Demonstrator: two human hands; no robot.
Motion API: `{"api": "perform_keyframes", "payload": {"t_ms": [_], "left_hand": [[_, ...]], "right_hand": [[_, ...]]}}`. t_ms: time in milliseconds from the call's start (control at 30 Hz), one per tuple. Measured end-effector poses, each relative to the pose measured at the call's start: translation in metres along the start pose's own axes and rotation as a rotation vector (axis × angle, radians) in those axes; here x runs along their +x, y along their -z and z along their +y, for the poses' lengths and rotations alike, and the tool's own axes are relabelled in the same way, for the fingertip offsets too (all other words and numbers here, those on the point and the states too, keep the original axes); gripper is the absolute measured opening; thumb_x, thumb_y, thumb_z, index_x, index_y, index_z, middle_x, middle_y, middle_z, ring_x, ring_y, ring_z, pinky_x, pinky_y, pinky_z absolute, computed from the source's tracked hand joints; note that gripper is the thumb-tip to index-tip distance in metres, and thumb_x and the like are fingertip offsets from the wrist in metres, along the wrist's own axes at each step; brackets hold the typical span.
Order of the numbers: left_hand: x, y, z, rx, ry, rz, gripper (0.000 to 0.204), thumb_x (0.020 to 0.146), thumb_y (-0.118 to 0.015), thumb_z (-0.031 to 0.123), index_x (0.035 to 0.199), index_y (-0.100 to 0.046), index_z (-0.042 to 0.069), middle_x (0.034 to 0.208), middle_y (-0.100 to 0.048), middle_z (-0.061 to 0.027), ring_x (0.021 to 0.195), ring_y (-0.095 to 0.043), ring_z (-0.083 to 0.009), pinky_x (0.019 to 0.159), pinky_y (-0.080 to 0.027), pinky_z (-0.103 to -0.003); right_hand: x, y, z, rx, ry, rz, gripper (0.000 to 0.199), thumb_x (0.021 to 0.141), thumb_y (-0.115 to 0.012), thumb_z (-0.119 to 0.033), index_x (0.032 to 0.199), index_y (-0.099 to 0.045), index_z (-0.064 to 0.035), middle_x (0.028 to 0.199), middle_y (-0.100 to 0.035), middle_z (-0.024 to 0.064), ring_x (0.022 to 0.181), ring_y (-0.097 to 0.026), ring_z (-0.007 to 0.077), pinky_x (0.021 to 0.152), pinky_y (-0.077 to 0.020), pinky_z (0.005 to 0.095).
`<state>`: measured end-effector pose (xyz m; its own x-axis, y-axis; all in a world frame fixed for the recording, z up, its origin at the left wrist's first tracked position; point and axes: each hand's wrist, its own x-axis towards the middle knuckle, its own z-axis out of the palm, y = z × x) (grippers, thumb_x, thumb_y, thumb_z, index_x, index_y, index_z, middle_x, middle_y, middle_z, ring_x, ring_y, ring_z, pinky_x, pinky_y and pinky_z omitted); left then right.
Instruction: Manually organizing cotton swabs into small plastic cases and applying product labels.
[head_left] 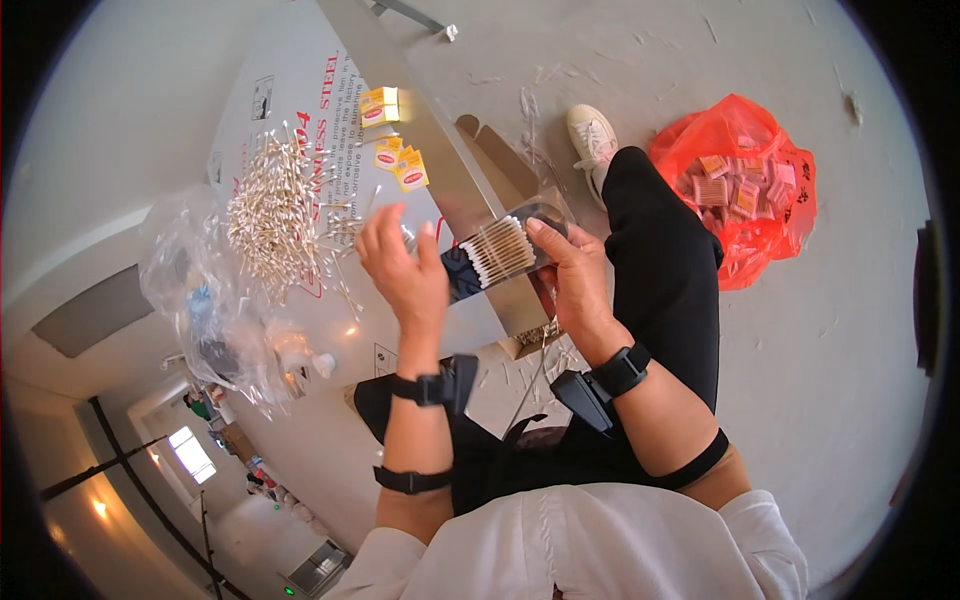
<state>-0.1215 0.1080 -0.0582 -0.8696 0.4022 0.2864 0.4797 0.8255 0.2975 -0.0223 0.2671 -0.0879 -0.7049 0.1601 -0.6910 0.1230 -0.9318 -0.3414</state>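
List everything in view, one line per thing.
Swab pack: one, clear, white-tipped swabs inside, held in both hands.
Loose swabs: one heap, white, on the table at left.
Small boxes: a few, yellow, on the table behind the hands.
Plastic bag: one, clear, table's left edge.
Red bag: one, filled with packs, on the floor at right.
Shoe: one, white, floor.
Left hand: on the pack's left end.
Right hand: on the pack's right end.
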Motion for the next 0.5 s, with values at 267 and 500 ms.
{"api": "perform_keyframes", "payload": {"t_ms": [267, 500], "left_hand": [[0.092, -0.019, -0.057, 0.198, 0.301, -0.040, 0.043, 0.075, -0.079, 0.028, 0.109, -0.065, 0.006, 0.114, -0.059, -0.0148, 0.114, -0.047, -0.0350, 0.099, -0.039, -0.045], [0.108, -0.032, -0.096, -0.222, 0.493, -0.130, 0.027, 0.071, -0.082, 0.015, 0.087, -0.067, 0.001, 0.082, -0.067, -0.0091, 0.074, -0.061, -0.0185, 0.067, -0.051, -0.034]], "right_hand": [[0.007, 0.007, 0.008, -0.032, -0.004, 0.004, 0.015, 0.088, -0.072, -0.020, 0.088, -0.069, -0.0044, 0.076, -0.067, -0.0008, 0.059, -0.055, 0.0044, 0.054, -0.0420, 0.0197], [0.003, -0.004, 0.007, -0.003, -0.008, 0.020, 0.015, 0.088, -0.071, -0.019, 0.088, -0.069, -0.0035, 0.076, -0.067, -0.0011, 0.058, -0.053, 0.0050, 0.053, -0.0381, 0.0199]]}}
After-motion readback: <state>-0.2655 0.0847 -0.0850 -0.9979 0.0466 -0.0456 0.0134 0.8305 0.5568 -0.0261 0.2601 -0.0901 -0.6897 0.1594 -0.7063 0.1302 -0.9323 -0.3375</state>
